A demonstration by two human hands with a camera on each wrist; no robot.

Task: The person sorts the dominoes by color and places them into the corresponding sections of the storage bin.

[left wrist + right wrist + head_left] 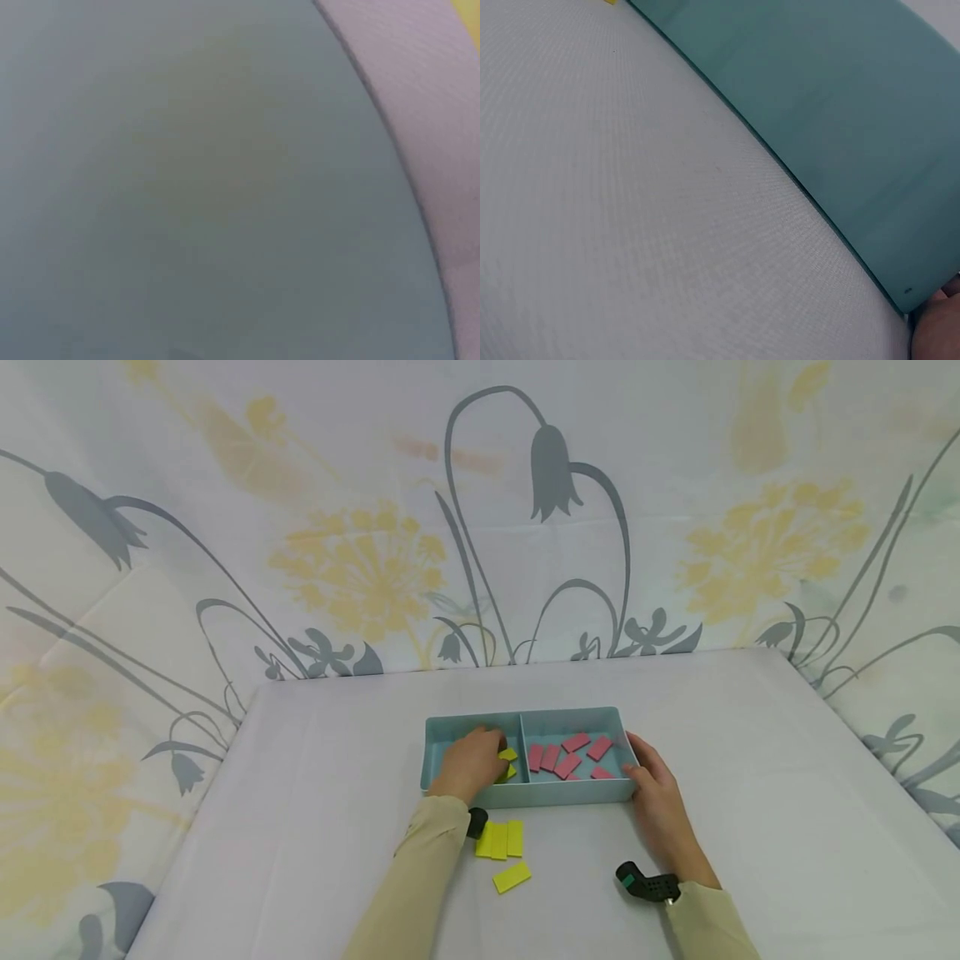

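Left to right: white table cloth (pixel 300 827) at far left, then the left hand (pixel 471 764) dipping into the left compartment of the pale blue-green box (pixel 525 794), which sits mid-table, long side toward the person. Fingers bent down beside yellow tiles (pixel 508 754); fingertips hidden, can't tell if they pinch one. Left wrist view doesn't help, mostly blurred box wall. Just in front of the box, three yellow tiles (pixel 499 841) stand side by side in a row, a lone yellow tile (pixel 512 877) slanted nearer the person; the row looks deliberate, the slanted one less so. Divider (pixel 524 748) splits the box, probably to part colors: yellow left, pink tiles (pixel 551 757) scattered loosely right, some overlapping. Right hand (pixel 660 802), well apart from the left, clamped on the box's right end, thumb at the near corner, fingers along the outer wall, likely to steady it. Materials: box smooth, matte, thin-walled, probably plastic, low rectangle with rounded corners; tiles flat, thin, oblong, solid color, look light and stiff; cloth finely woven, slightly wrinkled; backdrop (pixel 360 568) printed fabric, gray and yellow flowers.
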